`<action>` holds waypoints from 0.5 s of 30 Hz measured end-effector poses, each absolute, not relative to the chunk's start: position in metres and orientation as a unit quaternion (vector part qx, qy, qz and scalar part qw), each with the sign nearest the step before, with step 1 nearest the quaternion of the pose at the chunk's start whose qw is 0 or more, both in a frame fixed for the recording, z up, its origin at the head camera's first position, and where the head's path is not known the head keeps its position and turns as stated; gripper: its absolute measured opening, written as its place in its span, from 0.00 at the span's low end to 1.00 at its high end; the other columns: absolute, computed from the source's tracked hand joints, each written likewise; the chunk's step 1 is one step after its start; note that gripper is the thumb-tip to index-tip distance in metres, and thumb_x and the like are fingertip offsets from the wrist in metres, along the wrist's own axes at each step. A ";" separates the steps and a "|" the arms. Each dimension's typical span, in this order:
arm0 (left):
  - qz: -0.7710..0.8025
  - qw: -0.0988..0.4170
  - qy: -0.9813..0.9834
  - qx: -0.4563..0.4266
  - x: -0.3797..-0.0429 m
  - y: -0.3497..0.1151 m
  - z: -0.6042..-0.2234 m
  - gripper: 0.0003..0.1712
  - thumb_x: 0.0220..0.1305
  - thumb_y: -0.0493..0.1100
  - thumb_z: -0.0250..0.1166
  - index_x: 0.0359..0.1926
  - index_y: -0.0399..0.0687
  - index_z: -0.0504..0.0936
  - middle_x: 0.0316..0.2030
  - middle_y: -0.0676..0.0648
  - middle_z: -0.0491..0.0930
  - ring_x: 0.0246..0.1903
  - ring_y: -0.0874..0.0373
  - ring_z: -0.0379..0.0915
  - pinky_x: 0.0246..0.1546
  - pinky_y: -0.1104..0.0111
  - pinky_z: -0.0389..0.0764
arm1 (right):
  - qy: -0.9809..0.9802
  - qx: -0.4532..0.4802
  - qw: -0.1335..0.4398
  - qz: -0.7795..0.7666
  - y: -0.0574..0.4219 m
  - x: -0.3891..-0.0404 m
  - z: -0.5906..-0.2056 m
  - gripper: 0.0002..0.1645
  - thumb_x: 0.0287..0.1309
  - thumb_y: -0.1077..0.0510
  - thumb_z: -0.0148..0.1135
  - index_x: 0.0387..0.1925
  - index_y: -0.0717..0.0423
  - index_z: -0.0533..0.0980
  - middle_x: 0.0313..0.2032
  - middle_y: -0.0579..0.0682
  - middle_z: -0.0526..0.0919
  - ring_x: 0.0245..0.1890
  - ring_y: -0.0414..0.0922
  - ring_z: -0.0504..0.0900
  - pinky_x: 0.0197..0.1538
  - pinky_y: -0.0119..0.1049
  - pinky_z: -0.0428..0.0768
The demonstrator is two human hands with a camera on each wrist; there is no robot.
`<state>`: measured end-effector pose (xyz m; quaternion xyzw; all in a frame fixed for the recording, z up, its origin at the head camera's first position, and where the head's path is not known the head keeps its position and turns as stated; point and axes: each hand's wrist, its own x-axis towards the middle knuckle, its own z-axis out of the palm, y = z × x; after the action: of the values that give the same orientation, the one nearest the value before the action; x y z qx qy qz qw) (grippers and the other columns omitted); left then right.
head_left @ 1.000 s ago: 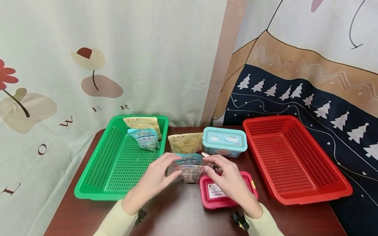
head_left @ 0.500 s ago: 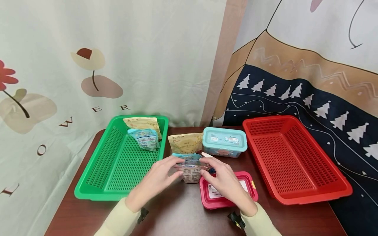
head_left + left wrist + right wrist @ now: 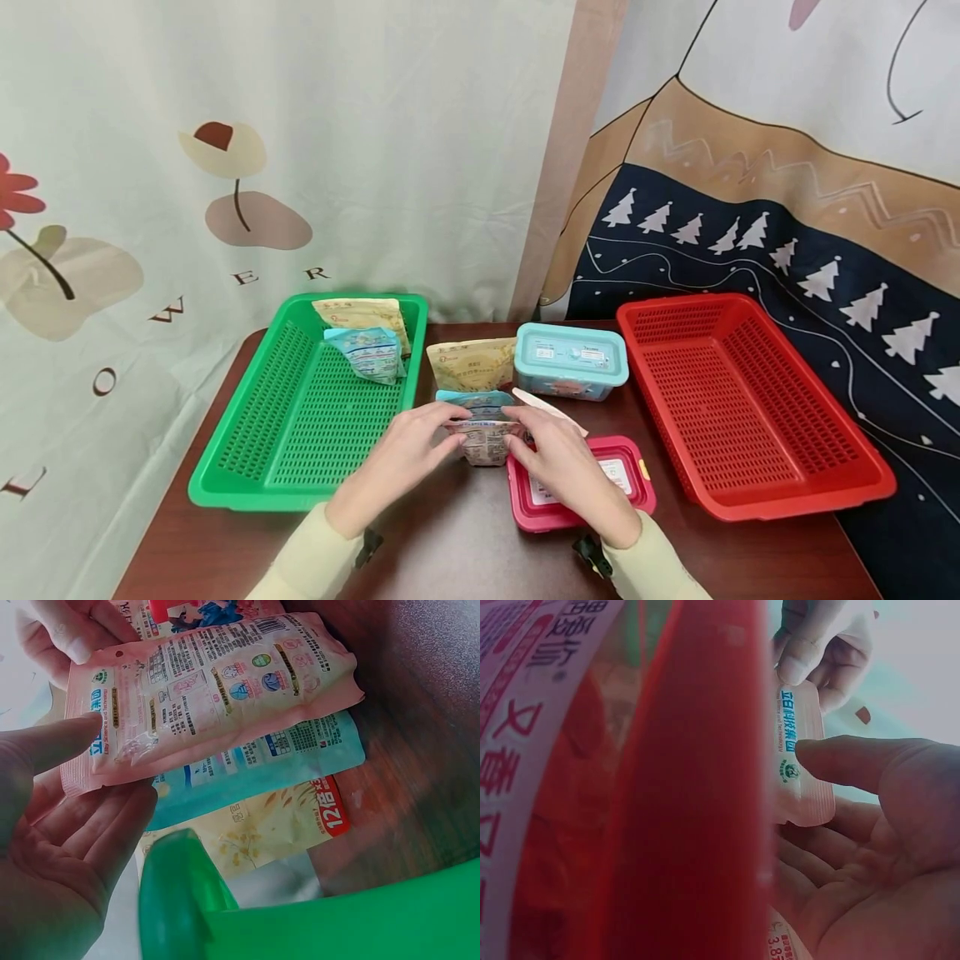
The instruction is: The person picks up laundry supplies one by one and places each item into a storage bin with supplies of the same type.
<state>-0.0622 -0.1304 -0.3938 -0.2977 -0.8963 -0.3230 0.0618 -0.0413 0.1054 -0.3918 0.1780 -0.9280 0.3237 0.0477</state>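
Note:
A pink printed pouch [image 3: 486,447] stands at the middle of the table, its back text facing me. My left hand [image 3: 399,457] pinches its top left corner, the thumb on the near face and fingers behind. On the other top corner, my right hand [image 3: 568,460] pinches likewise, as the right wrist view shows with the pouch corner [image 3: 804,761] under the thumb. Just behind it stands a blue pouch [image 3: 476,400], and farther back a yellow pouch [image 3: 471,365]. The right hand hangs over a red-lidded box [image 3: 528,515] and covers part of its label.
At left a green basket [image 3: 247,498] holds a yellow pouch [image 3: 365,314] and a blue pouch [image 3: 371,357]. A red basket [image 3: 765,504] stands at right. A light blue box [image 3: 572,360] sits at the back. Another pale-edged pack [image 3: 551,408] lies beside my right hand.
Both hands have closed in on the pink pouch, the right moving left and the left slightly right, and now pinch its top corners. The pouch has hardly moved.

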 end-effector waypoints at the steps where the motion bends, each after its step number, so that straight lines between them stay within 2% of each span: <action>1: -0.322 0.061 -0.897 -0.297 -0.063 -0.130 -0.394 0.15 0.62 0.36 0.75 0.50 0.44 0.87 0.47 0.48 0.88 0.40 0.57 0.85 0.40 0.64 0.85 | -0.929 0.177 0.046 0.322 0.105 -0.042 -0.392 0.20 0.62 0.59 0.73 0.56 0.58 0.83 0.52 0.52 0.88 0.54 0.49 0.85 0.55 0.51 0.82; 7: -0.313 0.059 -0.899 -0.299 -0.064 -0.130 -0.397 0.14 0.62 0.35 0.75 0.49 0.44 0.88 0.46 0.47 0.88 0.41 0.55 0.86 0.41 0.64 0.85 | -0.931 0.163 0.038 0.323 0.103 -0.045 -0.394 0.19 0.65 0.59 0.71 0.56 0.58 0.84 0.53 0.52 0.88 0.56 0.51 0.85 0.55 0.52 0.82; 15: -0.307 0.057 -0.904 -0.293 -0.064 -0.128 -0.395 0.14 0.62 0.36 0.75 0.49 0.43 0.88 0.46 0.46 0.88 0.41 0.55 0.86 0.40 0.65 0.86 | -0.936 0.159 0.031 0.313 0.101 -0.048 -0.395 0.16 0.66 0.58 0.70 0.54 0.56 0.85 0.52 0.52 0.88 0.54 0.50 0.86 0.48 0.54 0.81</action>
<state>-0.0640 -0.1279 -0.3955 -0.2935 -0.9036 -0.3069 0.0571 -0.0481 0.1008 -0.3947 0.1588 -0.9359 0.3129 0.0311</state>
